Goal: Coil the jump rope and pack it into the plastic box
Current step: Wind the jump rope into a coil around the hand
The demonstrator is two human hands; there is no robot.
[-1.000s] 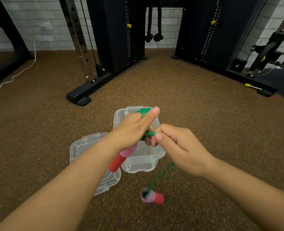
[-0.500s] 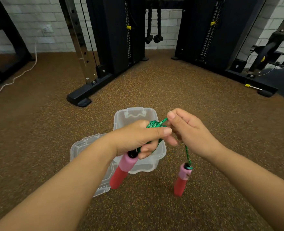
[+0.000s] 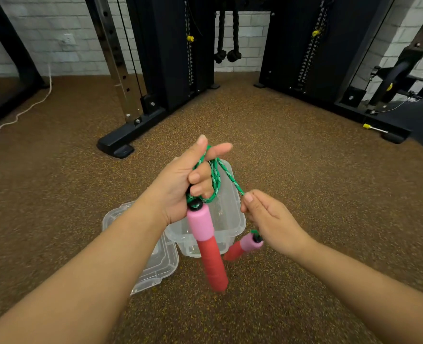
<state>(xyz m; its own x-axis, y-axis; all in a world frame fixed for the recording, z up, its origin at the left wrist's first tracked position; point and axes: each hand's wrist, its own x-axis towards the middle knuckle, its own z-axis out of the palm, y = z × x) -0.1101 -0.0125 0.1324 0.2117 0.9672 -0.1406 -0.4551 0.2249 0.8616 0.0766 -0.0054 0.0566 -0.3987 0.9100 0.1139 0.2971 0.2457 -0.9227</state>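
The green jump rope (image 3: 215, 178) is looped several times around the fingers of my left hand (image 3: 184, 187), which is raised over the clear plastic box (image 3: 232, 217) on the floor. One pink-and-red handle (image 3: 209, 247) hangs straight down from that hand. My right hand (image 3: 270, 219) pinches the free strand of rope just right of the box. The second pink-and-red handle (image 3: 242, 245) dangles tilted below that hand, close to the box's front right corner.
The box's clear lid (image 3: 155, 264) lies on the brown speckled floor (image 3: 292, 170) left of the box, partly under my left forearm. Black gym machine frames (image 3: 128, 137) stand behind, a white cable (image 3: 29, 108) trails at far left, and a yellow-tipped pin (image 3: 374, 127) lies at right.
My left hand turned palm up and lifted, showing the rope loops on its fingers. My right hand dropped down and right along the rope, and the free handle swung up under it.
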